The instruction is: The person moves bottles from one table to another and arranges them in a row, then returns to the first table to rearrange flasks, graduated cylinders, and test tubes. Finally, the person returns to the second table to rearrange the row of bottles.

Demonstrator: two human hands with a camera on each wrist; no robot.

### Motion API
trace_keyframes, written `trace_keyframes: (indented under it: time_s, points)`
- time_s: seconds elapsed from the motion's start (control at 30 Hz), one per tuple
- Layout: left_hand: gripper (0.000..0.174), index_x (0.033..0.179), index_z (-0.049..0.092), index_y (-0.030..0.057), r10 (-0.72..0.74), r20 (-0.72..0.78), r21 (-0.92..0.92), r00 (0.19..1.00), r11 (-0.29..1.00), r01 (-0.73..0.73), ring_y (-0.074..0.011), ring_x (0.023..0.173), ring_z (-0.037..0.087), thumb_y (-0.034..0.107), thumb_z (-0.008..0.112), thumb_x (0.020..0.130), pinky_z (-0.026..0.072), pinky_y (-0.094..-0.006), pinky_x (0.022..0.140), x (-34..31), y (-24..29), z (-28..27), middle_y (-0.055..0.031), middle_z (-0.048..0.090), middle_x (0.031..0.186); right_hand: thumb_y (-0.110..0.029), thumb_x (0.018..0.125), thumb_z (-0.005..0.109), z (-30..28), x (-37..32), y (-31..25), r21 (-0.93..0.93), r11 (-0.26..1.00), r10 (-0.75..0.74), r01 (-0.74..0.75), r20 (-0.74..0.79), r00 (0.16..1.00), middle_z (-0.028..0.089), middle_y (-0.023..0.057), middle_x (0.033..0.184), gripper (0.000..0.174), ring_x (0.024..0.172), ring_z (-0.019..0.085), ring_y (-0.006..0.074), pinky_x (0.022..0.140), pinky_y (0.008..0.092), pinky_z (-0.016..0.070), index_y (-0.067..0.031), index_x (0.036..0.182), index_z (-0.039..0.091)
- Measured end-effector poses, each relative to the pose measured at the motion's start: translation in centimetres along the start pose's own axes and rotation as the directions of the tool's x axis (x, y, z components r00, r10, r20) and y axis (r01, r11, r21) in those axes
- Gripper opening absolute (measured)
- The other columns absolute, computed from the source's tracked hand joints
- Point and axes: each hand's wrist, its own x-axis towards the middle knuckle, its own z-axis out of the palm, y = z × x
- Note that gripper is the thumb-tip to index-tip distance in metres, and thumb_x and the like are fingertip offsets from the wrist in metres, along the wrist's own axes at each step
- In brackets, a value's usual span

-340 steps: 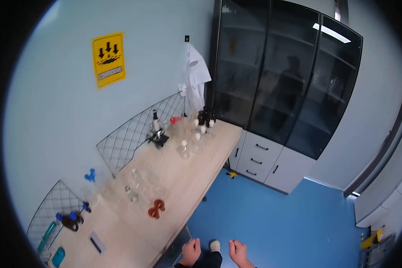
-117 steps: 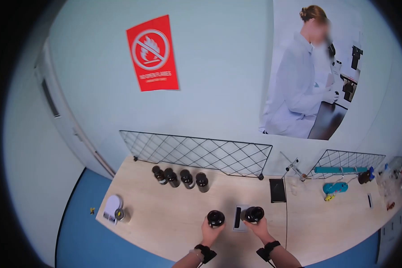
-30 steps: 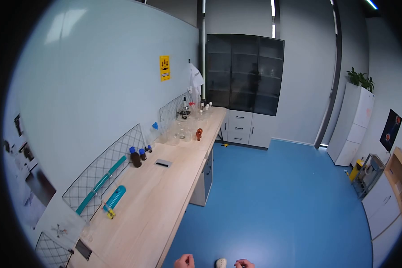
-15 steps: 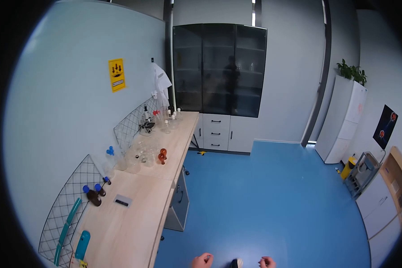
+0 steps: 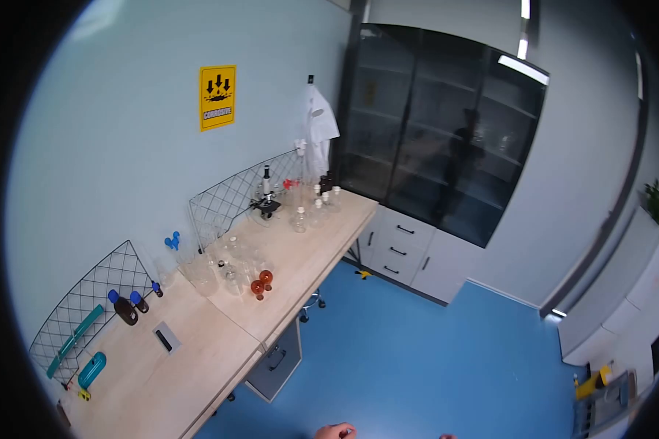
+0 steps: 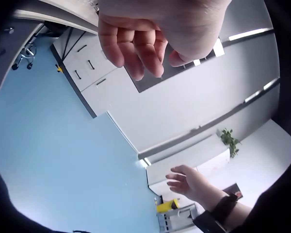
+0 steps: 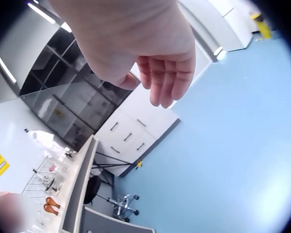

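My left hand (image 5: pixel 335 431) hangs low at the bottom edge of the head view, over the blue floor. In the left wrist view its fingers (image 6: pixel 148 53) are loosely curled around nothing. Only a sliver of my right hand (image 5: pixel 448 437) shows at the head view's lower edge. The right wrist view shows that right hand (image 7: pixel 140 48) with relaxed, bent fingers and no object in them. Left of both hands runs the wooden bench (image 5: pixel 190 366). Amber round flasks (image 5: pixel 258 287), clear glassware (image 5: pixel 231 274) and brown bottles with blue caps (image 5: pixel 127 310) stand on it.
A microscope (image 5: pixel 266 197) and white-capped clear bottles (image 5: pixel 300 219) stand toward the bench's far end. Beyond is a dark glass-door cabinet (image 5: pixel 432 132). A wheeled chair base (image 5: pixel 313 304) and grey drawer unit (image 5: pixel 274 366) sit under the bench. A yellow bin (image 5: pixel 594 382) stands right.
Dark bottles held in both hands 3.9 seconds ago are out of the hands by one second ago. Since then, the view has shifted forward along the bench and tilted; the hands sit lower in view.
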Motion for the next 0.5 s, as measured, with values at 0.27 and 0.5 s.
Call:
trace_keyframes:
  time_s: [0.27,0.5]
  points:
    - [0.025,0.096,0.061,0.0027,-0.131,-0.231,-0.069,0.964,0.991,0.118,-0.0299,0.079,0.062,0.024,0.058,0.083,0.0475,-0.0368,0.069,17.8,0.3,-2.6,-0.0177,0.063,0.082,-0.019,0.083,0.058,17.9,24.2,-16.2,0.43,0.9,-0.21,0.068,0.291,0.934,0.063,0.0107,0.081,0.026,0.07,0.06,0.0174,0.063,0.0299,0.0492,0.0015,0.099,0.058]
    - [0.024,0.098,0.06,0.0037,-0.03,-0.181,-0.079,0.983,0.997,0.016,-0.0306,0.078,0.061,0.022,0.058,0.082,0.0477,-0.0361,0.068,42.0,2.4,-6.8,-0.0165,0.063,0.085,-0.02,0.086,0.056,26.8,37.5,-17.4,0.194,0.979,-0.073,-0.057,0.601,0.796,0.062,0.0102,0.083,0.029,0.068,0.062,0.018,0.061,0.03,0.0496,-0.0007,0.108,0.054]
